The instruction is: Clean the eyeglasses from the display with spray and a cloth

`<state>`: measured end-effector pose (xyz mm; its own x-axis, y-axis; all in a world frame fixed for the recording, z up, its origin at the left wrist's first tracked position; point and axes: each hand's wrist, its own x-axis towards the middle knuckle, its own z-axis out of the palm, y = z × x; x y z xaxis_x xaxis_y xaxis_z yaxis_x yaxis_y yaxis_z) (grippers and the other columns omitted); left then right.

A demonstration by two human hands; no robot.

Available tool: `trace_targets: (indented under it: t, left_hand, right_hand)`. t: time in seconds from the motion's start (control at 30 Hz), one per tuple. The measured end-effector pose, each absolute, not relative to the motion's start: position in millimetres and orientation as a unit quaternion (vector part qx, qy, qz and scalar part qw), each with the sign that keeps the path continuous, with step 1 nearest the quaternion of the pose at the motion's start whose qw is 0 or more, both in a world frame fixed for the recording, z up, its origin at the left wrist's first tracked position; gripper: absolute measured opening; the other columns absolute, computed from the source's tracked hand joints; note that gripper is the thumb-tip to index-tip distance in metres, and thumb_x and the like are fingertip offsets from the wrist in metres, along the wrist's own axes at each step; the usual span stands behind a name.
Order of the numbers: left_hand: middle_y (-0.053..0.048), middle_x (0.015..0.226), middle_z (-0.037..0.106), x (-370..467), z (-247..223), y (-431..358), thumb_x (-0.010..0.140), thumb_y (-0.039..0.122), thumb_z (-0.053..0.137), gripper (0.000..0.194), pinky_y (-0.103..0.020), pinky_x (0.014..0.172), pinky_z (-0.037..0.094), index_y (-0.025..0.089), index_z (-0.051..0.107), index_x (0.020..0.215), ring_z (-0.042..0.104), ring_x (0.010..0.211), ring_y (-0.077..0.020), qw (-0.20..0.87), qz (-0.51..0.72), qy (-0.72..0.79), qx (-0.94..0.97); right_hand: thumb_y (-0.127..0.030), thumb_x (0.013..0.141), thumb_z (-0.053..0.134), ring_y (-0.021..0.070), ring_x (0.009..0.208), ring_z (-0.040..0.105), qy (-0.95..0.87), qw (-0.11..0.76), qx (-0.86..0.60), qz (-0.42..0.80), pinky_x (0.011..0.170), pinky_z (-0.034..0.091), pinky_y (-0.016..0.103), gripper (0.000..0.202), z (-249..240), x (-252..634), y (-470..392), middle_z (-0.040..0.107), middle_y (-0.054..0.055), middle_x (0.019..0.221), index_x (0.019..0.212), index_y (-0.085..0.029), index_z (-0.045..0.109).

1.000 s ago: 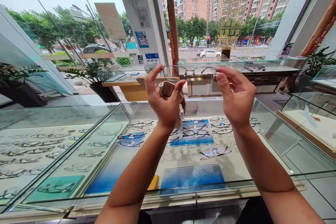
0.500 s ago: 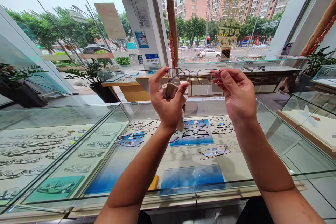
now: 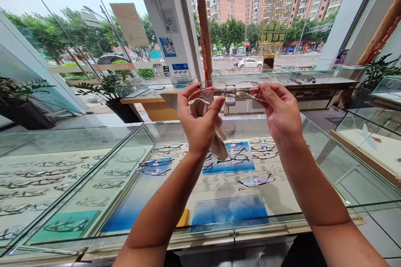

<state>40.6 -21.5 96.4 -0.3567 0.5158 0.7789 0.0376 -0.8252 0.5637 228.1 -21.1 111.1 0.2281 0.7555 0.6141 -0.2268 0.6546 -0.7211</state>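
— How is it best to hold the glasses (image 3: 230, 86) at this step?
— By the outer ends, I think, with light and equal pressure, so that they do not bend. The fingertips should avoid the lenses (image 3: 213, 87), because they may leave marks there.
— And the cloth (image 3: 219, 148)?
— It is in the palm of the left grip (image 3: 199, 127) and hangs below. It should not pull on the glasses.
— Are both grips closed?
— Yes. The left one is closed on the cloth and on the left end of the glasses. The right grip (image 3: 283, 112) pinches the right end. Whether the left thumb touches the lower edge, I cannot tell.
— So where are the glasses?
— Between the two grips, nearly level, above the table (image 3: 282, 194) and not touching it.
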Motion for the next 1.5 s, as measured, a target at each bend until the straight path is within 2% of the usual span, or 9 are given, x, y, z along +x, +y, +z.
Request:
trace_targets:
  t: [0.23,0.53,0.67,0.8,0.9,1.03,1.13,1.3,1.5]
  left_hand:
    - [-0.008,0.121,0.079,40.2,92.8,-17.1,0.078,0.058,0.094,0.07,-0.037,0.093,0.062,0.027,0.059,0.13,0.077,0.108,-0.0227,0.194,0.785,0.241,0.536]
    - [-0.01,0.125,0.078,41.0,92.4,-14.8,0.078,0.063,0.092,0.075,-0.033,0.081,0.061,0.029,0.055,0.135,0.078,0.106,-0.023,0.239,0.768,0.25,0.538]
    - [-0.009,0.125,0.077,40.6,100.0,-18.8,0.071,0.061,0.097,0.077,-0.026,0.063,0.055,0.029,0.058,0.13,0.074,0.084,-0.0156,0.352,0.746,0.243,0.51]
    - [-0.002,0.105,0.075,41.1,111.6,-29.5,0.076,0.051,0.096,0.053,-0.019,0.039,0.032,0.023,0.065,0.109,0.044,0.05,-0.0018,0.551,0.658,0.209,0.469]
    - [-0.001,0.092,0.073,41.3,117.2,-34.4,0.082,0.047,0.092,0.041,-0.017,0.034,0.021,0.019,0.068,0.1,0.032,0.044,0.0003,0.649,0.581,0.195,0.451]
    - [0.003,0.072,0.061,41.1,119.2,-35.7,0.085,0.043,0.091,0.036,-0.013,0.034,0.021,0.016,0.068,0.094,0.035,0.043,-0.0004,0.719,0.522,0.188,0.419]
    - [0.005,0.064,0.052,40.9,119.7,-37.3,0.084,0.041,0.091,0.036,-0.011,0.035,0.021,0.015,0.067,0.089,0.035,0.043,-0.0008,0.752,0.484,0.192,0.405]
    - [0.0,0.066,0.059,42.9,118.0,-40.2,0.075,0.054,0.095,0.041,-0.016,0.033,0.021,0.021,0.071,0.084,0.03,0.044,-0.0042,0.717,0.441,0.236,0.486]
    - [-0.006,0.077,0.069,47.2,104.3,-35.3,0.078,0.073,0.086,0.054,-0.025,0.045,0.041,0.022,0.075,0.093,0.054,0.055,-0.0134,0.538,0.49,0.303,0.616]
  right_hand:
    - [-0.053,0.08,0.09,0.0192,0.093,0.074,-0.509,0.732,-0.279,0.356,0.084,0.06,0.037,0.028,113.9,225.4,-24.2,0.08,-0.001,0.095,0.089,-0.03,0.077]
    - [-0.054,0.088,0.082,0.0191,0.095,0.076,-0.546,0.722,-0.265,0.332,0.084,0.062,0.036,0.025,113.2,228.5,-24.1,0.082,-0.001,0.103,0.095,-0.031,0.075]
    - [-0.062,0.097,0.067,0.0218,0.107,0.077,-0.583,0.713,-0.255,0.295,0.093,0.064,0.041,0.032,114.0,228.9,-27.4,0.083,0.001,0.114,0.106,-0.033,0.077]
    - [-0.055,0.095,0.074,0.0246,0.119,0.075,-0.653,0.684,-0.219,0.24,0.104,0.061,0.044,0.025,114.3,223.7,-31.5,0.082,0.001,0.119,0.107,-0.034,0.079]
    - [-0.048,0.092,0.082,0.0271,0.125,0.073,-0.692,0.673,-0.2,0.166,0.111,0.058,0.049,0.017,113.4,218.6,-34.6,0.082,0.0,0.122,0.103,-0.036,0.082]
    - [-0.041,0.094,0.081,0.0282,0.119,0.074,-0.707,0.677,-0.186,0.087,0.115,0.055,0.055,0.004,112.1,217.3,-40.1,0.083,-0.002,0.116,0.097,-0.04,0.084]
    - [-0.043,0.09,0.086,0.0309,0.121,0.073,-0.715,0.665,-0.196,0.087,0.115,0.054,0.058,0.007,112.3,221.3,-43.4,0.083,-0.002,0.112,0.096,-0.041,0.085]
    - [-0.05,0.081,0.093,0.0345,0.127,0.069,-0.716,0.642,-0.252,0.105,0.115,0.055,0.062,0.017,116.6,229.1,-50.7,0.082,-0.001,0.11,0.092,-0.039,0.084]
    - [-0.053,0.082,0.092,0.034,0.124,0.071,-0.698,0.643,-0.307,0.073,0.121,0.05,0.065,0.017,119.9,250.9,-76.1,0.08,-0.002,0.105,0.089,-0.04,0.083]
